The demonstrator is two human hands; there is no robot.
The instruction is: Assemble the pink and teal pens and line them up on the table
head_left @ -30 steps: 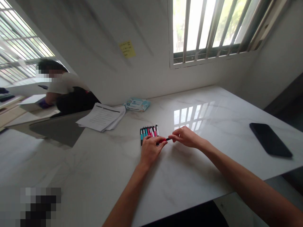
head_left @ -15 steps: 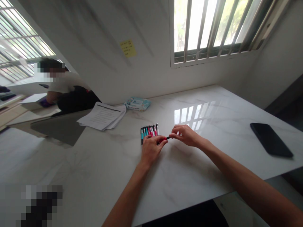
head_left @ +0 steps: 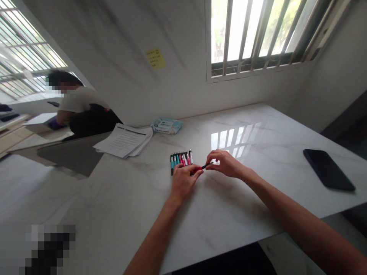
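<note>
My left hand (head_left: 185,178) is closed on a red and black pen (head_left: 200,168), its red part showing between thumb and fingers. The pen's black front end points right, with its thin tip visible by the fingers of my right hand (head_left: 222,162). Thumb and forefinger of that hand are curled round this end, with a small gap inside the curl. Just beyond my left hand, several click pens (head_left: 180,157) lie side by side in a row, in teal, red and white with black parts. My left hand hides the lower ends of some.
On the marble-patterned table (head_left: 120,206) lie a stack of printed papers (head_left: 123,140), a light-blue wipes pack (head_left: 167,126) and a black phone (head_left: 328,169) at right. A yellow note (head_left: 155,58) sticks to the wall. Another person (head_left: 82,103) sits bent over at far left.
The fingers of my right hand have shifted and curled more openly, so more of the pen's black end and its tip show. My left hand and the row of pens stay put.
</note>
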